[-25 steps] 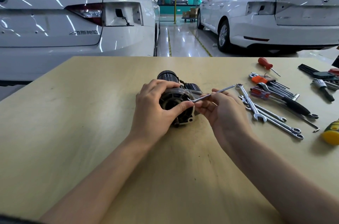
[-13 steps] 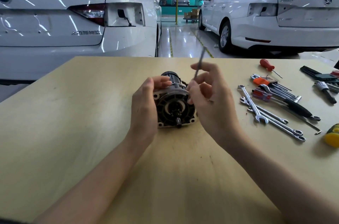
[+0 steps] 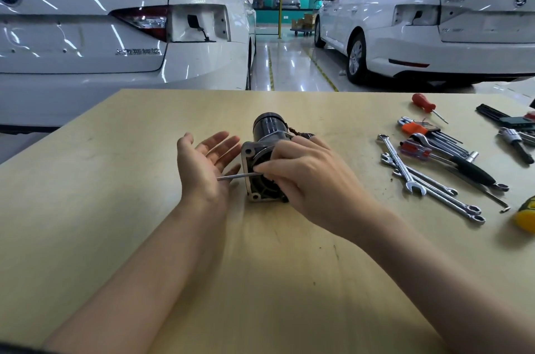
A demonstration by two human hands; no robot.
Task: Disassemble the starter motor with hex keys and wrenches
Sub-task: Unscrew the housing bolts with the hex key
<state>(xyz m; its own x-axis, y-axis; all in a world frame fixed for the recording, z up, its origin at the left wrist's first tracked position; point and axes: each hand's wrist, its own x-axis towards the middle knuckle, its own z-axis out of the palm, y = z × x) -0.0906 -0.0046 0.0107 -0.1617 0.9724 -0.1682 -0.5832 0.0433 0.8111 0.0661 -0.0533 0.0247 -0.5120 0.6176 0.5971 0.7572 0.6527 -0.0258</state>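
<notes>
The starter motor (image 3: pixel 266 133), a black cylinder with a grey flanged end housing, lies on the wooden table (image 3: pixel 115 209) with its flange facing me. My right hand (image 3: pixel 307 177) lies across the housing and pinches a thin long metal rod (image 3: pixel 236 176), which points left. My left hand (image 3: pixel 207 162) is just left of the motor, palm up with fingers spread, and the rod's tip rests over its palm. The right hand hides most of the housing's face.
Several combination wrenches (image 3: pixel 405 168) lie right of the motor, with a hex key set in an orange holder (image 3: pixel 417 129), screwdrivers (image 3: pixel 424 104), a ratchet (image 3: pixel 518 145) and a yellow tool (image 3: pixel 527 216) at the right edge. Two white cars stand beyond the table.
My left hand let go of the motor and opened palm up. My right hand swung the rod from upright down to horizontal and came to lie over the housing.
</notes>
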